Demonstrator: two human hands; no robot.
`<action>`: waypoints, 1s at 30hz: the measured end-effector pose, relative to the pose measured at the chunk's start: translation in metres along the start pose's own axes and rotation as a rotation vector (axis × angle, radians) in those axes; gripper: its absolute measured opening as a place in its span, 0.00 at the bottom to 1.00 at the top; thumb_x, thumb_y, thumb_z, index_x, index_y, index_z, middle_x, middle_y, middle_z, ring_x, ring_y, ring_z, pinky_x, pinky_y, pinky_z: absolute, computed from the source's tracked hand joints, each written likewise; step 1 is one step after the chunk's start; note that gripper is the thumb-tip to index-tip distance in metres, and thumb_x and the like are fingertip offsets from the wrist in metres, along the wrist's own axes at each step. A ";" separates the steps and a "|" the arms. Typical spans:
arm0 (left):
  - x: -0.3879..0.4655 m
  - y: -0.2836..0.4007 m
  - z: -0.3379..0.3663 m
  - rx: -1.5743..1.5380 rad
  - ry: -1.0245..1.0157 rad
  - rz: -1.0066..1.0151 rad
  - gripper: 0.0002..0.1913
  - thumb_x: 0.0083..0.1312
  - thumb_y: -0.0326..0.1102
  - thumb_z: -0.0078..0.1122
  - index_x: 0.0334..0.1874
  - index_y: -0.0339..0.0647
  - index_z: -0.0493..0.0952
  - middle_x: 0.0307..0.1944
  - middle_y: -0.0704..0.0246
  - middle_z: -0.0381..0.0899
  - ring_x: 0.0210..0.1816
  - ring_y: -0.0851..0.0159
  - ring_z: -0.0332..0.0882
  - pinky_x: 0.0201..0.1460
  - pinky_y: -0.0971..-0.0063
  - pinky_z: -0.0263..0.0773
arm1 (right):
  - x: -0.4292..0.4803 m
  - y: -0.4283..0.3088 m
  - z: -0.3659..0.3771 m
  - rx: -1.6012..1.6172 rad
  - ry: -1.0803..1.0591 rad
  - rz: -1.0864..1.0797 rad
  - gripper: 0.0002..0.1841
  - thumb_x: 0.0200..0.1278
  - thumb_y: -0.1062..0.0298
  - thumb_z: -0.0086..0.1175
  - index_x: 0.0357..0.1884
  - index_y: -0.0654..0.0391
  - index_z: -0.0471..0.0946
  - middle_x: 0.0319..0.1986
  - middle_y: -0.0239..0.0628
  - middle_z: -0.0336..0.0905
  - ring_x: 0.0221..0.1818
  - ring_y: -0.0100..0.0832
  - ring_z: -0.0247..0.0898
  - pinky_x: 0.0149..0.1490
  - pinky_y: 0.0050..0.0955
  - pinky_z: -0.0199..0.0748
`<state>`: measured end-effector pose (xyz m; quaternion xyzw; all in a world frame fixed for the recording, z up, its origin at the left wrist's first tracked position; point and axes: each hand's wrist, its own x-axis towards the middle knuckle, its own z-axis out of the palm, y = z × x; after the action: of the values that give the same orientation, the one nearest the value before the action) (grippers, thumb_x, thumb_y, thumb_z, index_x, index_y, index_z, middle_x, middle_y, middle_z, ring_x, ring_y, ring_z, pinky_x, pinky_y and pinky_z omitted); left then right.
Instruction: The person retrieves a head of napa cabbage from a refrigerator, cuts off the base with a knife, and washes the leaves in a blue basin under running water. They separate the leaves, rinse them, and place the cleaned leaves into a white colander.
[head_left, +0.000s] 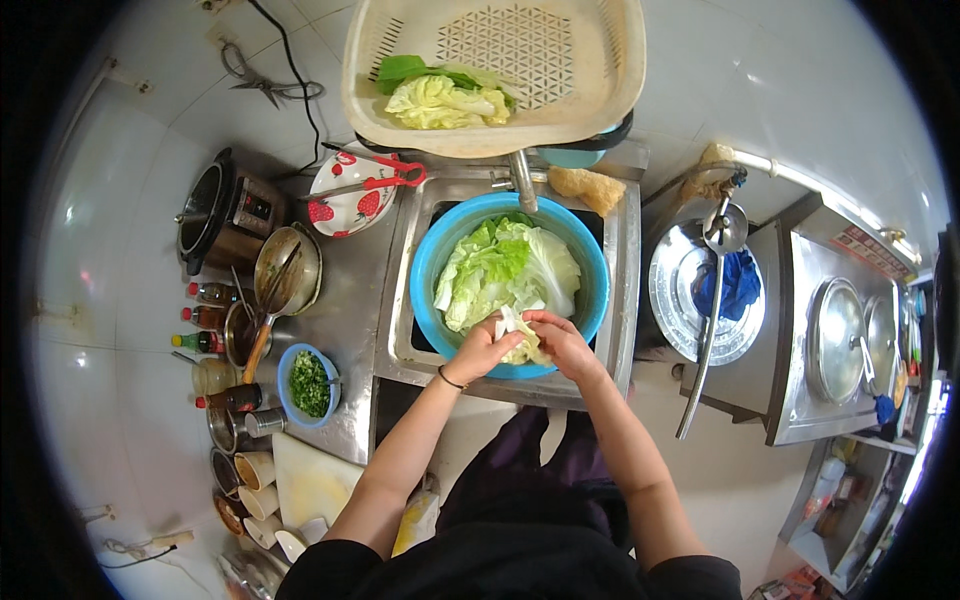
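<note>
Over the near side of a blue plastic basin (421, 300), my left hand (480, 351) and my right hand (566, 346) hold a pale lettuce leaf (531, 346) between them. Fingers of both hands pinch its white stem part. Behind them, loose green and white lettuce leaves (499, 262) fill much of the basin, which sits over a stainless steel sink (401, 330). The tap (523, 180) reaches over the basin's far rim. Above it, a cream perforated plastic basket (600, 97) holds several lettuce leaves (446, 103) at its left side.
Left on the steel counter stand a bowl of chopped greens (309, 386), a handled pot (281, 281), a strawberry-patterned plate (352, 202) with red-handled tongs (397, 176), and a cutting board (311, 480). A sponge (589, 189) lies behind the sink. To the right, a long ladle (716, 300) rests across a round metal lid (675, 315).
</note>
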<state>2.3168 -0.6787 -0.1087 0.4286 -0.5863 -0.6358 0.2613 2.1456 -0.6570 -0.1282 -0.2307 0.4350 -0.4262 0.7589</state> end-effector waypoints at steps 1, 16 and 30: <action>-0.002 0.006 -0.003 0.003 -0.041 -0.057 0.10 0.61 0.33 0.54 0.42 0.37 0.72 0.33 0.76 0.74 0.34 0.79 0.69 0.37 0.83 0.66 | -0.003 -0.001 0.000 0.071 -0.014 0.037 0.11 0.59 0.70 0.49 0.44 0.56 0.72 0.29 0.25 0.70 0.27 0.16 0.60 0.35 0.17 0.62; -0.040 0.005 -0.005 -0.118 -0.211 -0.312 0.08 0.59 0.31 0.56 0.39 0.36 0.75 0.30 0.78 0.75 0.30 0.81 0.68 0.33 0.85 0.64 | -0.048 0.015 0.016 -1.019 0.120 -0.611 0.05 0.43 0.72 0.55 0.25 0.58 0.73 0.20 0.39 0.72 0.23 0.41 0.70 0.29 0.34 0.68; -0.040 -0.007 -0.048 -0.647 -0.050 -0.265 0.21 0.53 0.25 0.49 0.52 0.38 0.66 0.35 0.67 0.74 0.38 0.66 0.75 0.44 0.71 0.71 | -0.077 0.012 -0.039 -1.352 0.478 -0.213 0.14 0.43 0.74 0.56 0.37 0.52 0.76 0.34 0.38 0.71 0.39 0.39 0.69 0.41 0.34 0.69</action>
<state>2.3788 -0.6691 -0.1035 0.3801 -0.2999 -0.8275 0.2844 2.0973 -0.5845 -0.1213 -0.5909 0.7327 -0.1744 0.2889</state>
